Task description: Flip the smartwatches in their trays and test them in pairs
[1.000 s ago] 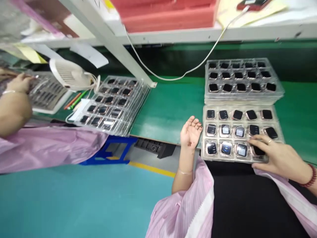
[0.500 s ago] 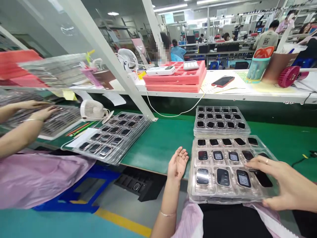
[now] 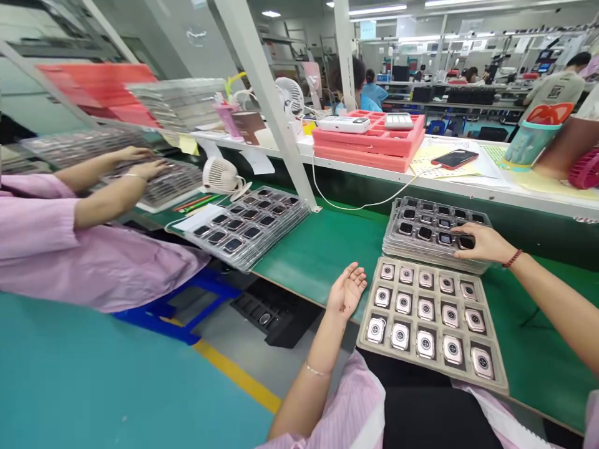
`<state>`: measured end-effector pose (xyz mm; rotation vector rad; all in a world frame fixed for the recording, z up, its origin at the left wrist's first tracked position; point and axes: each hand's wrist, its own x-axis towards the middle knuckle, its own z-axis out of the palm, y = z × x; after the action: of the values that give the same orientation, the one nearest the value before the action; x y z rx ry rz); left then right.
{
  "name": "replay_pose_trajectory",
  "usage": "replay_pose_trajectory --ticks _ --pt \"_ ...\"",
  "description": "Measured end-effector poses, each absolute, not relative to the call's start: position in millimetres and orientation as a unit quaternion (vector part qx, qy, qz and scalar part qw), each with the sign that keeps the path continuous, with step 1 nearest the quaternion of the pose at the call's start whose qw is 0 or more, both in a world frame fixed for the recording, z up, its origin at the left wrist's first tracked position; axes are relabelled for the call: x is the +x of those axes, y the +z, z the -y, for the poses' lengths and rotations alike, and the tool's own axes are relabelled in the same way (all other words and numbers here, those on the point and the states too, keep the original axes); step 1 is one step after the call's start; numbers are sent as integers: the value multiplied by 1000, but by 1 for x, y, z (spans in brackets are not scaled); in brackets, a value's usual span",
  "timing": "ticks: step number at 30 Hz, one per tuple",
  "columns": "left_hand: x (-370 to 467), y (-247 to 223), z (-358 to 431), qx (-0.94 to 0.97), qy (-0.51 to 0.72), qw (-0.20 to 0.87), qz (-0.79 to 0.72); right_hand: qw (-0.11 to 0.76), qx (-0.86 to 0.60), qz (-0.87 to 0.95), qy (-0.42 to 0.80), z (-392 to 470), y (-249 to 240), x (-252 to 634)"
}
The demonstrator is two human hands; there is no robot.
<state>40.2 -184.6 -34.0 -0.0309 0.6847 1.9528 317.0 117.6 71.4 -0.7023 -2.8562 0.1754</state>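
Observation:
My left hand (image 3: 347, 292) lies palm up with curled, slightly parted fingers, holding nothing, left of a beige tray (image 3: 369, 350). Rows of pink-framed watch bodies (image 3: 425, 343) sit in that tray with their round sensor backs up. Behind it is a stack of clear plastic trays (image 3: 412, 252), the top one holding dark-screened watches (image 3: 425, 233), a few with lit screens. At the stack's front right, my right hand (image 3: 489, 243) grips the top clear tray, thumb at the near edge and fingers over a watch.
Another stack of clear trays (image 3: 253, 249) lies left, beside a white fan (image 3: 219, 176). A co-worker's hands (image 3: 147, 168) are over trays farther left. Red foam trays (image 3: 365, 149), a phone (image 3: 455, 158) and a teal cup (image 3: 533, 142) stand on the shelf; a cable hangs below it.
The clear tray of watches has gone from in front of me onto the rear stack, with my right hand at it. The beige tray now shows. The view has swung left.

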Motion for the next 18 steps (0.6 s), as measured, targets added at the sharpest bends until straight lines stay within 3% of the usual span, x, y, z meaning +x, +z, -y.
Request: replay_pose_trajectory --ticks 8,15,18 --pt "41 -32 186 -8 813 508 -284 80 -222 969 70 -134 58 299" --pt "41 -33 186 -14 805 501 -317 299 -302 902 76 -81 61 332" --pt "41 -35 187 -6 802 494 -335 264 -309 908 108 -52 54 367"
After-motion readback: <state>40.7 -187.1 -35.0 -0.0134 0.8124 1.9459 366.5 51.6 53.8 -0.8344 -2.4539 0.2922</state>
